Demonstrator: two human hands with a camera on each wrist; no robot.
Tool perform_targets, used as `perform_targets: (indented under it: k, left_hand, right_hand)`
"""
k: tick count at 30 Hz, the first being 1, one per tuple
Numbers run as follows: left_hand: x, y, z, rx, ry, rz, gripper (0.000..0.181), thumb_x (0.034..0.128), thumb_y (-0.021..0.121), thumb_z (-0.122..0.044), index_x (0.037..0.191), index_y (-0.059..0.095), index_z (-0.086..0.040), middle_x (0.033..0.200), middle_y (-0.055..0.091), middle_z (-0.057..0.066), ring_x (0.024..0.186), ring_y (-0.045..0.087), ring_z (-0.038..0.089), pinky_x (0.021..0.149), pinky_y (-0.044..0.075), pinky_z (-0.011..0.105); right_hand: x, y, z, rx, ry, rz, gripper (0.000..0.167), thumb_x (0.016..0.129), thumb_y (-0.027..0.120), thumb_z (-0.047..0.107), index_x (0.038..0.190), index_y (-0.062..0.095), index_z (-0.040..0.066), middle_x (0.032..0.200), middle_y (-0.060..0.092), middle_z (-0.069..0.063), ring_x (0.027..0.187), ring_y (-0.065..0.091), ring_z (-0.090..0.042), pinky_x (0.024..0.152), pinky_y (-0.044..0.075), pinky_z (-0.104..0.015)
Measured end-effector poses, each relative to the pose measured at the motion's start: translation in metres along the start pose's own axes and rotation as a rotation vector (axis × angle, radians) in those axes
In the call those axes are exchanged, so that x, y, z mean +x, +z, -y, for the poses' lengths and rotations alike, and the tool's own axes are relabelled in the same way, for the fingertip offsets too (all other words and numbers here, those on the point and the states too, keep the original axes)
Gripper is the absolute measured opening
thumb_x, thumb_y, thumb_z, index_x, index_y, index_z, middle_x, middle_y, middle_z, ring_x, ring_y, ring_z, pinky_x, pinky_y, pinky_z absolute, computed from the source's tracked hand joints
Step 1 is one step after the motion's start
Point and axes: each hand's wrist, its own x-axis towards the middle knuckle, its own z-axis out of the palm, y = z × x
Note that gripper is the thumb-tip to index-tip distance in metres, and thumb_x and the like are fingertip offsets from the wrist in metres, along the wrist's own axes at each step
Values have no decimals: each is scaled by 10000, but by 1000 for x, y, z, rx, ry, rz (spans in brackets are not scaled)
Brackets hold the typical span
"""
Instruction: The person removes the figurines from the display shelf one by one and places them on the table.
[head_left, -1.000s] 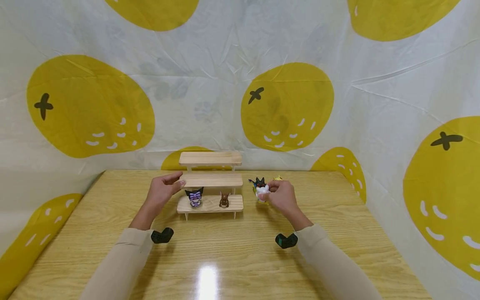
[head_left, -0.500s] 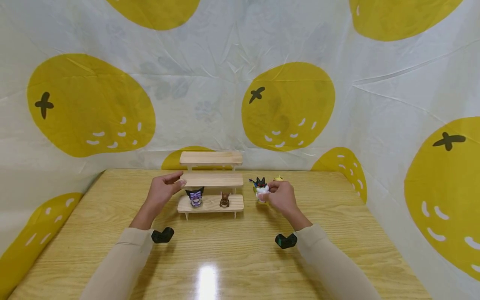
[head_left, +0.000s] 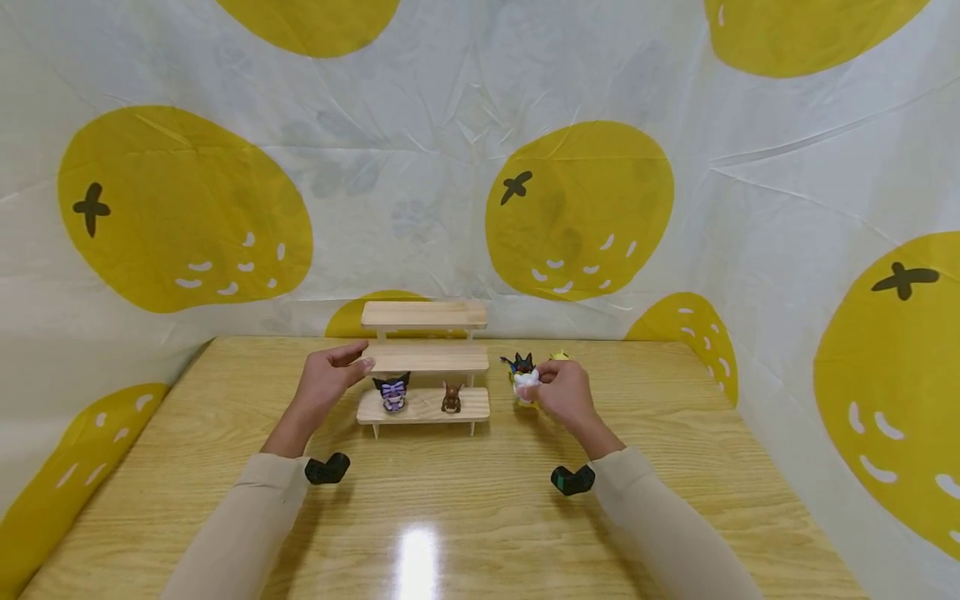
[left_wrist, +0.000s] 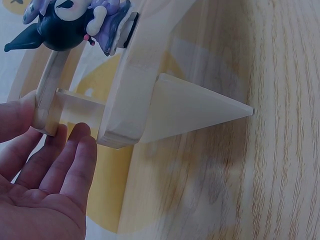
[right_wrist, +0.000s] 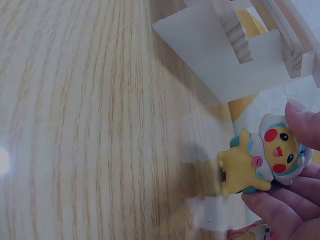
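Observation:
The left hand (head_left: 324,382) grips the left end of the middle shelf of a three-tier wooden stand (head_left: 427,358); in the left wrist view the thumb (left_wrist: 17,117) lies on one face, fingers behind. On the bottom shelf sit a purple-and-black figure (head_left: 393,393) at left and a small brown figure (head_left: 452,397) at right. Right of the stand, the right hand (head_left: 566,396) pinches a figure with a white hood (head_left: 526,382). The right wrist view shows it as a yellow figure (right_wrist: 245,162) with red cheeks, held by the head between thumb and fingers.
A black figure (head_left: 522,363) stands behind the held one, and a yellow figure (head_left: 559,356) is partly visible behind the right hand. A pink-edged figure (right_wrist: 252,232) shows low in the right wrist view. A patterned cloth (head_left: 420,167) hangs behind the table (head_left: 450,500).
The head view has shifted slightly. Both hands keep their places and grips, and nothing else has visibly moved.

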Motion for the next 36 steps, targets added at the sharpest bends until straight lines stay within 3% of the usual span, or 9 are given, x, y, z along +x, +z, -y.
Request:
perform_targets:
  k: [7, 18, 23, 30, 36]
  left_hand:
    - [1, 0, 1, -13, 9, 0, 555, 1041, 657, -180, 1545, 485, -23, 1622, 436, 219, 1162, 656, -6, 1077, 550, 295]
    - [2, -1, 2, -24, 13, -2, 559, 1035, 664, -168, 1540, 485, -11, 1616, 438, 230, 1052, 642, -102, 1083, 537, 320]
    - [2, -1, 2, -17, 10, 2, 565, 1036, 665, -182, 1544, 482, -17, 1621, 434, 225, 1097, 654, -62, 1077, 543, 313]
    - [1, -1, 0, 2, -1, 8, 569, 1039, 662, -208, 1553, 480, -43, 1633, 427, 206, 1273, 644, 111, 1095, 534, 333]
    - [1, -1, 0, 0, -1, 11, 566, 1043, 656, -202, 1554, 477, -38, 1636, 421, 209, 1265, 644, 101, 1093, 535, 325]
  right_hand:
    - [3, 1, -1, -20, -10, -7, 394, 808, 873, 95, 1157, 757, -45, 1128, 768, -233, 1036, 738, -325, 736, 639, -300]
    - [4, 2, 0, -15, -6, -7, 463, 815, 874, 96, 1226, 731, -63, 1168, 754, -252, 1064, 730, -353, 771, 661, -336]
    - [5, 4, -2, -26, -20, -12, 440, 808, 881, 101, 1194, 745, -58, 1134, 765, -247, 1034, 742, -340, 758, 658, -322]
    - [6, 4, -2, -33, -18, -17, 422, 796, 891, 103, 1163, 756, -55, 1108, 773, -240, 1011, 745, -318, 740, 645, -295]
    - [7, 4, -3, -44, -12, -22, 407, 796, 889, 106, 1150, 760, -48, 1098, 777, -224, 1016, 745, -313, 733, 640, -287]
